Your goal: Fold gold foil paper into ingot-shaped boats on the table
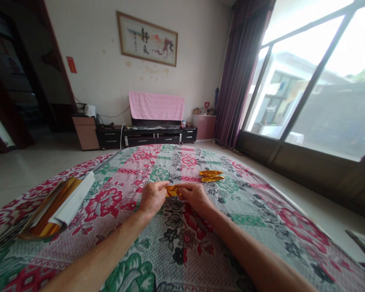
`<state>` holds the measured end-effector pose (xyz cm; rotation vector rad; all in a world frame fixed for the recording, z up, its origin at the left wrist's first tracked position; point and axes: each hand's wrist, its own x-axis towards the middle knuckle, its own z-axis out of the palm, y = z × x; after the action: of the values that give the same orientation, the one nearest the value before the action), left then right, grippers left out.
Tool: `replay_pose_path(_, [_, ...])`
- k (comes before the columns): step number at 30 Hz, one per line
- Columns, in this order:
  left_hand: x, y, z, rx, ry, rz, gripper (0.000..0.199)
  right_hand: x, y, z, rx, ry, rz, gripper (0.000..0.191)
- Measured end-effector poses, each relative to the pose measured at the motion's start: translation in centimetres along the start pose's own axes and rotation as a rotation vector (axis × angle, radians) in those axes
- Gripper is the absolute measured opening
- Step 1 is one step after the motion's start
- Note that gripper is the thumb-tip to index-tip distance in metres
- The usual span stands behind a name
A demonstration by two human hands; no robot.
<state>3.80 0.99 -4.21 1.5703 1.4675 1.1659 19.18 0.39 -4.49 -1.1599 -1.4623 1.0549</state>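
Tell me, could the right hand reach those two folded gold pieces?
Probably yes: the gold pieces lie beyond the right hand, only tablecloth between, though it is pinching a third piece with the left hand.

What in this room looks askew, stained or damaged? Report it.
The wall has tan patches below the framed picture, possibly stains or damp. The framed picture slopes down to the right, perhaps partly lens distortion. No spill shows on the tablecloth; the left hand and right hand hold gold foil.

Red, green and grey flowers pattern the cloth (109, 202).
The held foil (172, 191) and two foil pieces (212, 178) are gold, the draped cover (156, 106) pink.
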Motion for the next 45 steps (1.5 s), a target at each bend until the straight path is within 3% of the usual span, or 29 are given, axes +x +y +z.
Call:
replay_pose_path(15, [-0.1,1.0,-0.2,-0.09,-0.059,-0.156,0.037,0.3,0.7,-0.2,-0.061,0.017,-0.062,0.027])
replay_pose_path(22, [0.2,0.7,-0.3,-0.093,-0.086,-0.154,0.03,0.5,0.9,-0.1,-0.062,0.022,-0.06,0.027])
replay_pose_path(34, [-0.4,2.6,-1.0,-0.099,-0.186,-0.248,0.017,0.3,0.3,0.1,0.001,0.045,-0.046,0.028])
replay_pose_path(39, [-0.4,3.2,-1.6,-0.049,-0.276,-0.273,0.027,0.1,-0.1,0.0,0.037,0.044,-0.033,0.027])
replay_pose_path(45, [-0.2,3.0,-2.1,-0.138,-0.372,-0.356,0.033,0.2,-0.2,0.0,0.09,0.055,-0.021,0.026])
